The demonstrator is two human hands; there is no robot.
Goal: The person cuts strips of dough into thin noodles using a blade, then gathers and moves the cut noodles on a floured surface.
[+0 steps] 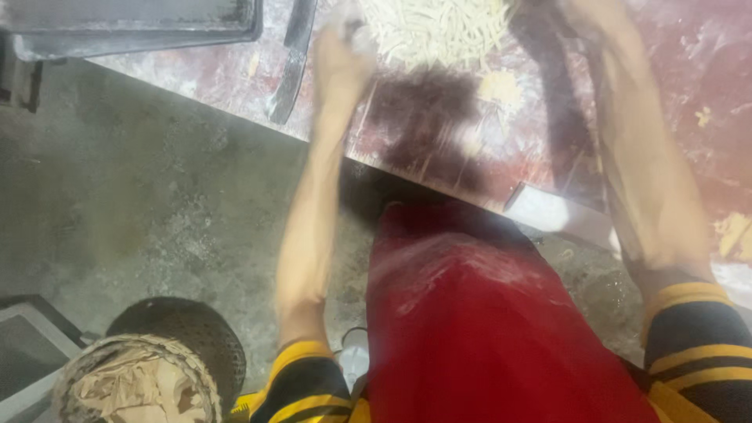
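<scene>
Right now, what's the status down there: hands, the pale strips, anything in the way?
Left hand blurred at edge of heap of pale dough strips on floured dark-red table. Right hand out of frame. Dark-handled knife lies beside left hand.

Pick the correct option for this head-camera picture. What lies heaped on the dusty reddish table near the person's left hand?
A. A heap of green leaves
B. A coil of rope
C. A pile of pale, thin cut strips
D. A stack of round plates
C. A pile of pale strips lies on the floured reddish table, with the blurred left hand at its left edge.
</scene>
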